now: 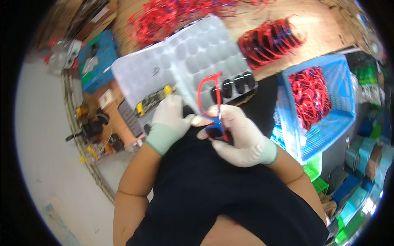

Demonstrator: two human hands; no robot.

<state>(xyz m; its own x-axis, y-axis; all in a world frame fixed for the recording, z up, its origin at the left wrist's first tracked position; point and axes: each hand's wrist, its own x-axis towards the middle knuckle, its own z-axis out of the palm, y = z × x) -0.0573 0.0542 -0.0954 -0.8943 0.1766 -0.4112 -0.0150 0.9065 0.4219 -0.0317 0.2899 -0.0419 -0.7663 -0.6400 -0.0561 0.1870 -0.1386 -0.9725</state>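
Note:
My right hand (238, 135), in a white glove, grips a red glasses frame (207, 92) with blue arms, held up close to my chest. My left hand (169, 119), also gloved, is bunched beside it at the near edge of a clear plastic tray (184, 57) with many small cells; a dark piece shows at its fingers, but whether it holds it is unclear. Several dark oval lenses (236, 84) lie in the tray's near row, right behind the frame.
A blue basket (340, 119) full of red frames stands at my right. Piles of red frames (269, 41) lie on the wooden table beyond the tray. A blue box (98, 61), tools and small clutter sit at the table's left edge.

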